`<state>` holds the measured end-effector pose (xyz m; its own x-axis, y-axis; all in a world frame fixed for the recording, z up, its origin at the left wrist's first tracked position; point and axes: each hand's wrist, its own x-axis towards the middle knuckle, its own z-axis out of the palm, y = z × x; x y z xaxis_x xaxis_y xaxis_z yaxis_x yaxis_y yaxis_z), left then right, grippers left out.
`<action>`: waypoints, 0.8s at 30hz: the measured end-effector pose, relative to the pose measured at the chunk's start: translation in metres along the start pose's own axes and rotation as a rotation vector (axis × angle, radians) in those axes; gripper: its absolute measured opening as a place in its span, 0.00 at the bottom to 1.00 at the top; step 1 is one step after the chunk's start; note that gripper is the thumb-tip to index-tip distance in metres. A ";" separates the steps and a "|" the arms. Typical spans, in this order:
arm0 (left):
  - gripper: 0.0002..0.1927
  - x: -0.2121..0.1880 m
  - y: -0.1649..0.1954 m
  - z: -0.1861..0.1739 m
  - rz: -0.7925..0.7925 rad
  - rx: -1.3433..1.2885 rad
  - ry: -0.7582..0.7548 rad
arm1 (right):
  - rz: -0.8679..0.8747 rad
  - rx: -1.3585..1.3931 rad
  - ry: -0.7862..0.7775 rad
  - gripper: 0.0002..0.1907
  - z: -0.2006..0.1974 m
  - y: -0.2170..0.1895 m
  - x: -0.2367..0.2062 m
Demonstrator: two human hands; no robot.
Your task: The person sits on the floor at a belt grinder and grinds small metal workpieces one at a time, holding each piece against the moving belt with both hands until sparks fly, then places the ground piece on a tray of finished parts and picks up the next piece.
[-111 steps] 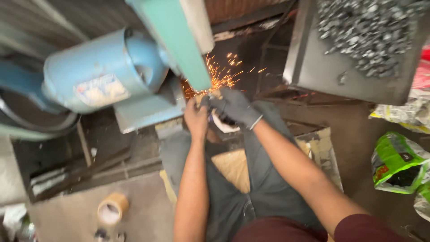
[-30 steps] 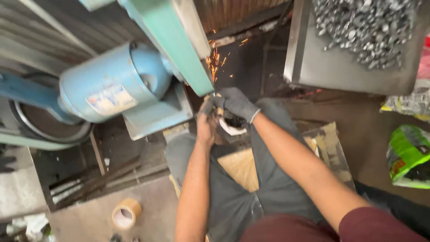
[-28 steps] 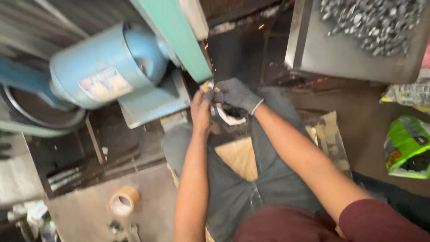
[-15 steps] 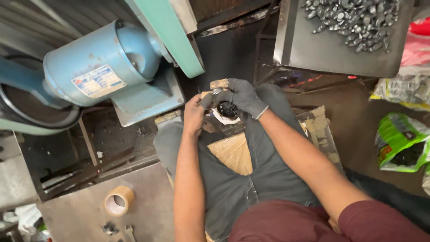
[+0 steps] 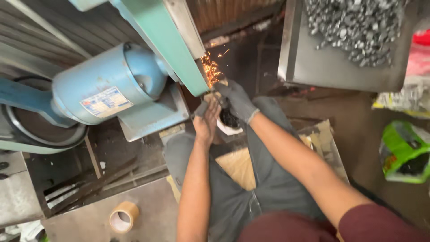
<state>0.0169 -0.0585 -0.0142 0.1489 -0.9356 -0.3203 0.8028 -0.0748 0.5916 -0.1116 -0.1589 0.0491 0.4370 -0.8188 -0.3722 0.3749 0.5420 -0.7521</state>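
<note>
My bare left hand [image 5: 207,120] and my right hand [image 5: 237,101] in a grey glove are raised together at the lower edge of a green belt-grinder arm [image 5: 177,49]. Both pinch a small workpiece [image 5: 216,92] pressed against the belt; it is mostly hidden by the fingers. Orange sparks [image 5: 210,69] spray upward from the contact spot. Just below my hands sits a small white cup [image 5: 229,125] with dark contents. I am seated, and my grey trousers [image 5: 264,179] fill the lower middle.
A blue electric motor [image 5: 105,92] stands left of the grinder arm. A grey metal tray [image 5: 345,67] heaped with small metal parts [image 5: 358,27] is at the upper right. A green bag [image 5: 403,152] lies right, a tape roll [image 5: 122,217] on the floor lower left.
My hands had drawn back from the belt over the white cup with no sparks; now they are pushed up against it again and sparks fly.
</note>
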 end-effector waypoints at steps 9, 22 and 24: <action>0.15 -0.036 0.021 0.012 0.304 1.237 0.250 | -0.348 -1.207 -0.236 0.19 -0.019 0.000 -0.063; 0.14 0.004 0.019 0.013 0.625 1.159 0.451 | -0.797 -0.976 -0.315 0.18 0.003 -0.002 -0.011; 0.11 0.008 0.022 0.015 0.505 1.065 0.486 | -0.253 -0.952 -0.154 0.17 0.009 -0.005 -0.007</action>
<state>0.0272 -0.0729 0.0071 0.6773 -0.7356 0.0095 -0.2292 -0.1987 0.9529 -0.1093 -0.1543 0.0600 0.5614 -0.8193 -0.1166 -0.3108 -0.0782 -0.9472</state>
